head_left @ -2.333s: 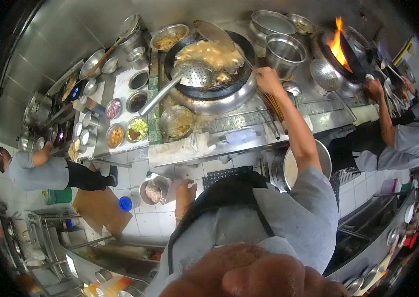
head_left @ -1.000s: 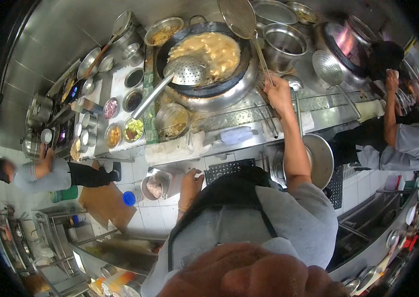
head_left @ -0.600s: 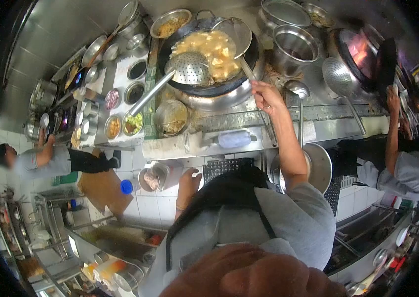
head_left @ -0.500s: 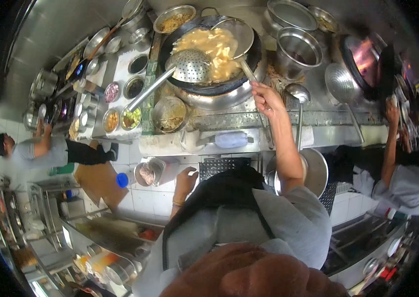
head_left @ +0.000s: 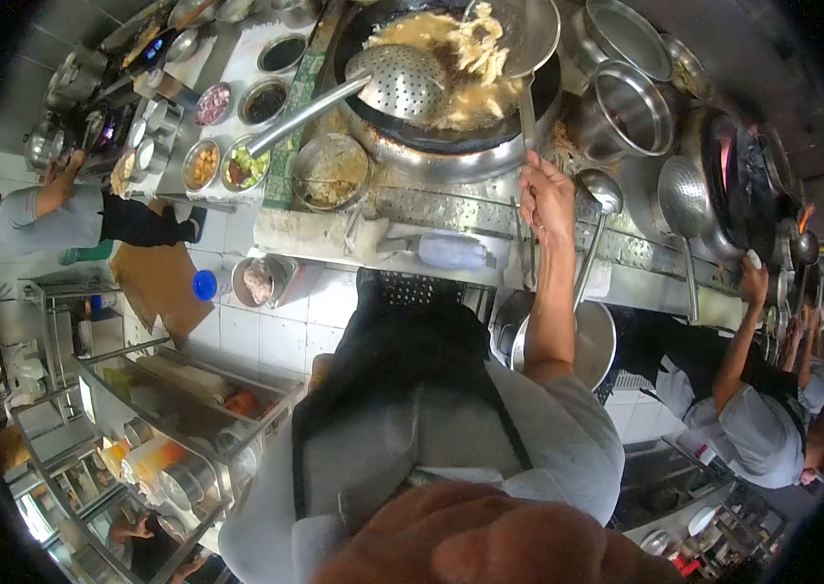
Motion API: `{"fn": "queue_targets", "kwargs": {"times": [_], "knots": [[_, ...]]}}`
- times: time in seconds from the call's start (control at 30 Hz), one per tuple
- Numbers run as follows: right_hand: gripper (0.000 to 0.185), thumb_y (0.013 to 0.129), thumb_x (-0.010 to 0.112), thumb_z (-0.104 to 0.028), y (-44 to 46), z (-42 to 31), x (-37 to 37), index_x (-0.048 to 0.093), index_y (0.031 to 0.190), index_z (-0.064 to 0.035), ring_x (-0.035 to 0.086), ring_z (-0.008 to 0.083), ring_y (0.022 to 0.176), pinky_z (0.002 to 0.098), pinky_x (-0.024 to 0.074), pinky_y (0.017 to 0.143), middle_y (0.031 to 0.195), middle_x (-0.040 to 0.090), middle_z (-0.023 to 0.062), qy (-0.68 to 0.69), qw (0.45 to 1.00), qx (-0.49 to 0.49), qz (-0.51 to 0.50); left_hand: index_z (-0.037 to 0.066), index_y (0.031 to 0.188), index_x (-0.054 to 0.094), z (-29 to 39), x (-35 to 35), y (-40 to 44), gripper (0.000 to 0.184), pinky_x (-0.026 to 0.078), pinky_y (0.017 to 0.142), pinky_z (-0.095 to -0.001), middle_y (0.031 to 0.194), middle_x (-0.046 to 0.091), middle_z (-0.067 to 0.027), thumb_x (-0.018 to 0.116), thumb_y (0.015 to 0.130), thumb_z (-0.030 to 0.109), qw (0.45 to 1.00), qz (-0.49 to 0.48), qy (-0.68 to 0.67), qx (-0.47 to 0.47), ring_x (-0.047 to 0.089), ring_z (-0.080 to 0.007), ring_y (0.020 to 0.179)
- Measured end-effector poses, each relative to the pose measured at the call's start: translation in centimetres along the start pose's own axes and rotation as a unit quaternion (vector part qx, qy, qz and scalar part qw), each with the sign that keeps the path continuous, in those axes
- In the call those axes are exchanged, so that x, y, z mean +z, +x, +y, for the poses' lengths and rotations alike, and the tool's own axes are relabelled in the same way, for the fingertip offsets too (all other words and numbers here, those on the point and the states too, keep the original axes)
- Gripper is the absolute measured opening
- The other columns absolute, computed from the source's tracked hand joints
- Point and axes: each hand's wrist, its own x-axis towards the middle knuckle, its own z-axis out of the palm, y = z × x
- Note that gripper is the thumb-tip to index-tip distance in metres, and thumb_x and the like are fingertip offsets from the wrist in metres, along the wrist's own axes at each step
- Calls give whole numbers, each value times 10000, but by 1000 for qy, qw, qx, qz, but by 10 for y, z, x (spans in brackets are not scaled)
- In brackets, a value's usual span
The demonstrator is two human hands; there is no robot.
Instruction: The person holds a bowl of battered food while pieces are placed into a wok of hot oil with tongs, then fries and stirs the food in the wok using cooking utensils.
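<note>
My right hand is closed around the handle of a round mesh strainer. The strainer is over the right part of a large black wok, with pale food pieces at its left side. Brown, bubbling liquid fills the wok's middle. A perforated ladle lies across the wok's left side, its handle pointing down-left, untouched by my hands. Of my left arm only a sliver of skin shows beside the dark apron; the fingers are hidden.
Left of the wok stand bowls of green pieces, orange pieces and dark sauces. To the right are a steel pot, a ladle and a skimmer. Co-workers stand at left and right.
The strainer came down from above the wok's back right into the wok; pale pieces now gather at it. My left hand has dropped back behind the apron. The view has shifted and tilted.
</note>
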Motion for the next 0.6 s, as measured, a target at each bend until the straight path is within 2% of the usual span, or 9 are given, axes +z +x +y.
{"fn": "queue_targets", "kwargs": {"times": [0.1, 0.23, 0.33, 0.37, 0.43, 0.47, 0.5, 0.53, 0.6], "knots": [[395, 934, 575, -48, 1, 8, 17, 561, 1322, 30, 418, 55, 406, 242, 288, 304, 703, 573, 17, -138, 988, -67, 34, 113, 756, 749, -21, 10, 7, 275, 539, 665, -435, 833, 723, -154, 613, 816, 344, 1000, -9, -24, 9, 699, -345, 780], [344, 949, 602, -74, 7, 28, 35, 627, 1281, 11, 469, 30, 564, 210, 364, 489, 753, 604, -14, -319, 921, -210, 74, 117, 759, 747, -69, 21, 41, 281, 541, 674, -426, 836, 724, -149, 612, 817, 356, 995, 16, -102, -3, 702, -332, 793], [328, 954, 610, -80, -19, 12, 77, 646, 1273, -12, 483, 30, 658, 204, 379, 581, 765, 601, -25, -330, 916, -205, 99, 121, 761, 746, -112, 26, 81, 285, 542, 681, -420, 839, 724, -144, 611, 817, 365, 985, 73, -156, -13, 704, -323, 803], [332, 954, 607, -75, -21, 14, 85, 643, 1278, -14, 488, 34, 665, 207, 382, 586, 764, 599, -26, -334, 914, -213, 93, 137, 855, 749, -107, -13, 79, 258, 543, 725, -408, 890, 729, -111, 701, 746, 367, 997, 28, -61, 30, 699, -301, 851], [339, 953, 601, -65, -26, 21, 99, 637, 1287, -18, 498, 42, 679, 211, 389, 595, 763, 596, -29, -344, 909, -222, 81, 135, 900, 721, -144, -13, 93, 327, 542, 757, -397, 932, 725, -77, 794, 646, 327, 987, 71, -126, 63, 688, -286, 877], [327, 951, 603, -63, -33, 19, 115, 647, 1271, -14, 489, 45, 667, 213, 390, 594, 755, 593, -31, -359, 911, -182, 96, 126, 892, 712, -153, -20, 98, 291, 540, 713, -394, 908, 716, -75, 778, 672, 304, 983, 69, -161, 60, 688, -277, 843], [327, 949, 606, -62, -30, 23, 118, 648, 1270, -11, 497, 49, 671, 214, 395, 598, 757, 599, -27, -385, 900, -180, 94, 117, 885, 703, -160, -30, 104, 255, 538, 670, -390, 884, 706, -73, 762, 698, 281, 961, 32, -274, 8, 689, -267, 809], [327, 948, 608, -62, -21, 29, 119, 648, 1268, -8, 504, 52, 674, 215, 401, 603, 759, 604, -23, -410, 890, -178, 92, 109, 877, 694, -168, -39, 108, 220, 537, 626, -387, 861, 697, -71, 746, 725, 258, 904, -7, -422, -69, 690, -257, 775], [327, 946, 612, -64, -12, 35, 112, 646, 1264, 4, 530, 63, 698, 221, 427, 624, 765, 622, -5, -473, 856, -183, 97, 91, 862, 675, -181, -55, 114, 153, 533, 538, -381, 813, 678, -66, 715, 777, 212, 751, -33, -625, -210, 691, -238, 707]]}}
